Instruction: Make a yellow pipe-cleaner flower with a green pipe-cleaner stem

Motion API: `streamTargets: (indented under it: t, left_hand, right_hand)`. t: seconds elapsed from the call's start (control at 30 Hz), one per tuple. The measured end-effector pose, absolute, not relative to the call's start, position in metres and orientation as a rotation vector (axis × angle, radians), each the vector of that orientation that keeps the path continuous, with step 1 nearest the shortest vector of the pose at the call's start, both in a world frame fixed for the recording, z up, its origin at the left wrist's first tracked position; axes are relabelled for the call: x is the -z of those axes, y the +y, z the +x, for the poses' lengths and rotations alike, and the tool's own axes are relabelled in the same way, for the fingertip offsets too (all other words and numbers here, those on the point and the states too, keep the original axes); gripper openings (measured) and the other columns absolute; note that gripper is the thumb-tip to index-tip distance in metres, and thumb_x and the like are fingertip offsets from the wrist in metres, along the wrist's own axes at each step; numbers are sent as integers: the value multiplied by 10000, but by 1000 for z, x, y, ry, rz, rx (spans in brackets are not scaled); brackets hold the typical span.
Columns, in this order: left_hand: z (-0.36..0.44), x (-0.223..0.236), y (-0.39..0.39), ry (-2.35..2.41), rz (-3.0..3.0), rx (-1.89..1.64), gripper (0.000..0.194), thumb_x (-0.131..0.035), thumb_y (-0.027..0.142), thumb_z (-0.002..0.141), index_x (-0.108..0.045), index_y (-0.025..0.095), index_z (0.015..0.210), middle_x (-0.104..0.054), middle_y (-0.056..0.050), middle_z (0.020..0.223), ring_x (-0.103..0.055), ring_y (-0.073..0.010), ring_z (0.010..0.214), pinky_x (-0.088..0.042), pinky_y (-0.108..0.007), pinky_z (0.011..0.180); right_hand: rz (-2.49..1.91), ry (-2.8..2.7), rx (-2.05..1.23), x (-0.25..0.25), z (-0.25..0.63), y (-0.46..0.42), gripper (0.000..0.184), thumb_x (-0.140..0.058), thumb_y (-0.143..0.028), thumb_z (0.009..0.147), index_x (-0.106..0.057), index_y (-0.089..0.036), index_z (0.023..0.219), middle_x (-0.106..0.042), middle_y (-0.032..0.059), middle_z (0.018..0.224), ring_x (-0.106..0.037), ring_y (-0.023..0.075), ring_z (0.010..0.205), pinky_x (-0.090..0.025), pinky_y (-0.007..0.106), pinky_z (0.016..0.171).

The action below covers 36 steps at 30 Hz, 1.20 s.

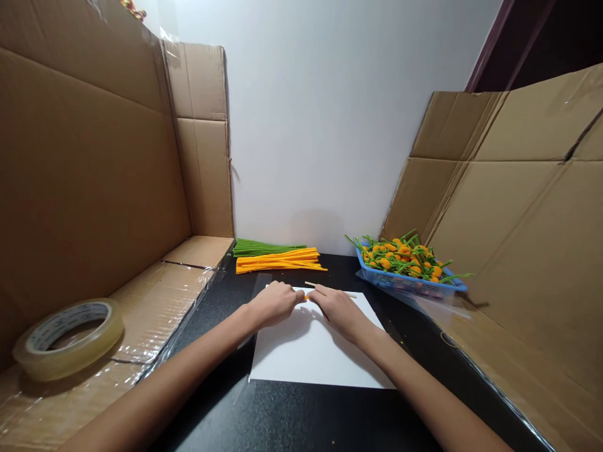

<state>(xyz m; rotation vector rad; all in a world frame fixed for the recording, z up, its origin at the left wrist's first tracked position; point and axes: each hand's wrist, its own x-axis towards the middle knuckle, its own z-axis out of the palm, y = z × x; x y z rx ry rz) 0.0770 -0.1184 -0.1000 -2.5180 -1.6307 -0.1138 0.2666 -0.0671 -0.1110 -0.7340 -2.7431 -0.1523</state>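
Observation:
Both my hands rest on a white sheet of paper (315, 355) lying on the black table. My left hand (276, 302) is curled, its fingertips pinching a small orange piece (306, 297), probably a pipe cleaner. My right hand (340, 309) meets it from the right, fingers closed on the same orange piece. A thin wooden stick (311, 284) lies on the paper just beyond my fingers, running right behind my right hand.
Bundles of orange pipe cleaners (280, 260) and green pipe cleaners (264, 247) lie by the back wall. A blue basket (409, 284) of orange-and-green pipe-cleaner flowers stands at the right. A roll of clear tape (66, 339) sits on cardboard at the left. Cardboard panels flank both sides.

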Motion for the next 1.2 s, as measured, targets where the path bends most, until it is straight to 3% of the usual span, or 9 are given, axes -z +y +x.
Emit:
streamTargets:
  t: [0.13, 0.5, 0.73, 0.83, 1.03, 1.2]
  left_hand:
    - [62, 107, -131, -1522, -2631, 52, 267, -424, 198, 939, -680, 189, 1015, -713, -110, 783, -678, -253, 702, -422, -299, 613]
    - [40, 118, -142, -1578, -2615, 56, 196, -421, 211, 958, -610, 180, 918, -694, -96, 765, -662, -231, 652, -413, -285, 590]
    - [50, 117, -145, -1518, -2677, 254, 291, -387, 382, 1007, -577, 185, 1106, -710, -106, 1023, -688, -228, 811, -431, -284, 636]
    - [57, 118, -144, -1586, -2681, 237, 235, -411, 278, 994, -631, 196, 982, -721, -62, 893, -679, -203, 747, -401, -265, 613]
    - [51, 121, -139, -1694, -2611, 284, 213, -481, 123, 885, -663, 230, 915, -719, -18, 787, -667, -181, 721, -356, -245, 598]
    - [47, 122, -139, -1683, -2598, 250, 225, -468, 114, 874, -656, 217, 942, -732, -45, 855, -651, -206, 689, -296, -274, 554]
  right_hand:
    - [-642, -2972, 206, 116, 280, -72, 270, -439, -2, 902, -628, -167, 1001, -679, 36, 879, -587, 157, 704, -274, 277, 582]
    - [-771, -2944, 133, 132, 294, -73, 157, -458, -155, 958, -595, -177, 885, -689, 27, 803, -541, 147, 639, -169, 302, 577]
    - [-933, -2829, -33, 129, 286, -85, 206, -413, -226, 988, -572, -190, 861, -686, 29, 785, -548, 150, 643, -182, 286, 586]
    - [-889, -2837, -23, 129, 286, -86, 212, -406, -243, 995, -580, -191, 885, -696, 35, 805, -567, 155, 659, -194, 285, 597]
    - [-820, -2896, -2, 128, 288, -77, 175, -449, -222, 977, -619, -188, 953, -713, 44, 820, -592, 160, 663, -211, 281, 599]
    - [-823, -2824, -75, 127, 294, -74, 156, -482, -148, 943, -629, -187, 904, -692, 31, 754, -595, 161, 670, -246, 272, 608]
